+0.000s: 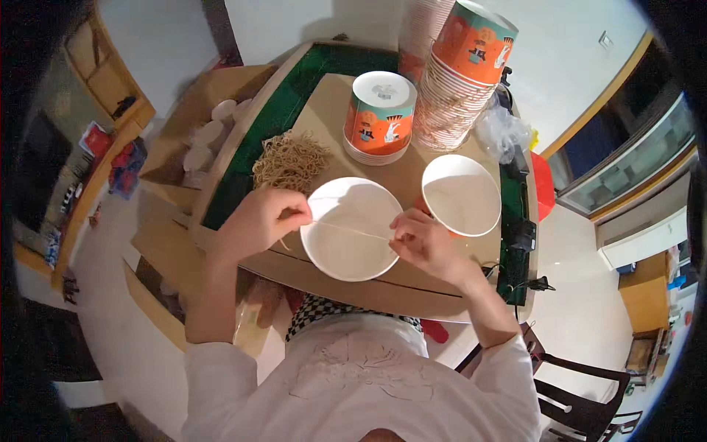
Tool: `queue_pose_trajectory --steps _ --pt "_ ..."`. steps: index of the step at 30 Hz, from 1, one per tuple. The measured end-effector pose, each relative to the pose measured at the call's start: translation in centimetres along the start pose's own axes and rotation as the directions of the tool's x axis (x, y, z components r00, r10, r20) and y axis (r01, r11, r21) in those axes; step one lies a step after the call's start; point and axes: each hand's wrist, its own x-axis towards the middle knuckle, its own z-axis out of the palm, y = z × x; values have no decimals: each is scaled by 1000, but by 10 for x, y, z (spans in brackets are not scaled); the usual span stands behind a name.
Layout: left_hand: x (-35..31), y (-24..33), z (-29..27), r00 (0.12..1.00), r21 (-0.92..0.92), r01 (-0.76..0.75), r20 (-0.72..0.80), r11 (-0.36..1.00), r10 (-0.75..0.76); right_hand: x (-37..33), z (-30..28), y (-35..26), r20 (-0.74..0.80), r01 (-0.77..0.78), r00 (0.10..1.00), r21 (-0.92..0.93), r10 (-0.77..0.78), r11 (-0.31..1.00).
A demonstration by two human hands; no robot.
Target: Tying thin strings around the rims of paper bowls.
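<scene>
A thin pale strand (352, 230) is stretched taut between my two hands, over an empty white paper bowl (346, 254). My left hand (258, 221) pinches its left end beside the bowl's left rim. My right hand (423, 239) pinches the right end at the bowl's right rim. A second empty white paper bowl (460, 195) stands just right of it. A heap of tan strands (289, 160) lies on the cardboard sheet (328, 110) behind my left hand.
A short upside-down stack of orange printed bowls (379, 118) and a tall leaning stack (464, 74) stand at the back. Clear plastic bags (504, 132) lie at the right, a black cable and plug (526, 283) on the table's right edge, a dark chair (582, 398) below.
</scene>
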Motion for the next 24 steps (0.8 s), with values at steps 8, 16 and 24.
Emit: queue_pose_trajectory --steps 8,16,24 --pt "-15 -46 16 989 -124 126 89 984 -116 50 -5 9 61 97 995 -489 -77 867" --pt "-7 -41 83 968 -541 248 115 803 -222 136 -1 50 62 25 998 -608 16 794" --pt "-20 -36 115 969 -987 78 41 143 -243 39 4 -29 -283 107 955 65 -85 992"
